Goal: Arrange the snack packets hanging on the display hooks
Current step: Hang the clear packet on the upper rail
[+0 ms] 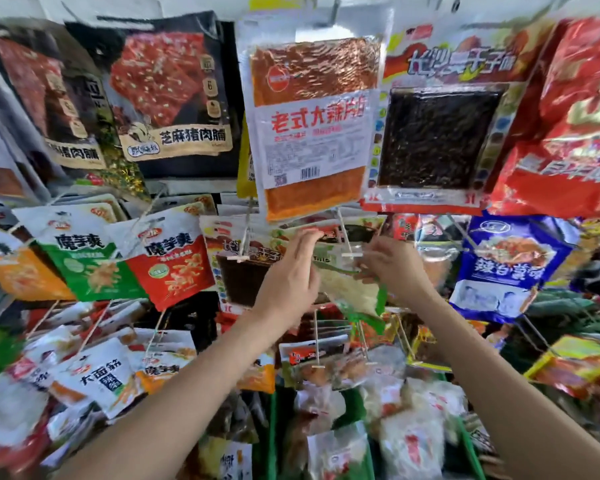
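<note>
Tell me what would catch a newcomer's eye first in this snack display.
Probably the big clear packet of orange spicy strips with its white label, hanging top centre. Just below it, the left hand and right hand meet on a clear green-edged packet of pale strips at a white wire hook. A blue foil packet hangs to the right.
</note>
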Motion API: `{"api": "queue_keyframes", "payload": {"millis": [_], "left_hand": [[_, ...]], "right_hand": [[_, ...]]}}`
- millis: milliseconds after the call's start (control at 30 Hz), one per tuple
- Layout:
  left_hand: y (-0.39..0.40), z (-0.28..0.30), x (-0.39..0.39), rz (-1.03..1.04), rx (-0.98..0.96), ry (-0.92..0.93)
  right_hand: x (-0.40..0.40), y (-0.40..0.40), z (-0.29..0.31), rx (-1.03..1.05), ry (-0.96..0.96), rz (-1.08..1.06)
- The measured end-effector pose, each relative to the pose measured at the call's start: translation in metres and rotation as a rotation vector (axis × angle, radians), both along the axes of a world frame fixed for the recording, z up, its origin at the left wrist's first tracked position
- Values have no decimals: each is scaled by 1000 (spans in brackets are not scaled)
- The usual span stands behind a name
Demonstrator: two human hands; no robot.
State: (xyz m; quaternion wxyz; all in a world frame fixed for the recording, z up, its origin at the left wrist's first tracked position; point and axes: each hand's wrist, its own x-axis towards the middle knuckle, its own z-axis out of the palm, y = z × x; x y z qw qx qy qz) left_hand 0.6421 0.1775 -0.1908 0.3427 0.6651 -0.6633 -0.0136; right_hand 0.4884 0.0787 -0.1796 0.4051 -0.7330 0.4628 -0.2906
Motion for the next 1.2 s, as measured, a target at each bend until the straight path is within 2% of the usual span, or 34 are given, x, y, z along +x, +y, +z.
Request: {"api": "queue_keyframes", "payload": {"millis": [167,267,367,500,600,767,833,900,1067,1200], "left_hand": [[10,14,-21,-15,-176,-19],[16,29,-36,-48,-265,-8],[14,49,-54,-111,-216,-25],[1,80,-88,-176,-88,122],[-18,97,-123,-231,11,138],[-59,125,-200,-281,-80,193],[-78,138,-240,-292,-125,286],[-100,151,-281,-294,-176,302],[-169,166,-376,-268,-225,348],[-210,168,-437,-201,-192,370]], "right_hand": [[-37,21,33,74,-74,224],[-53,32,54,110,-122,285],[-71,39,73,86,-178,271],[-104,40,88,-15,-212,173],[-138,32,96,-81,-256,90],[-210,-2,114,-150,-493,-34],[-244,-22,122,-189,-553,-48],[-281,-45,130,-215,-588,-46],[-376,-106,151,-308,-455,-54],[-435,-147,163,-269,-484,-60]]}}
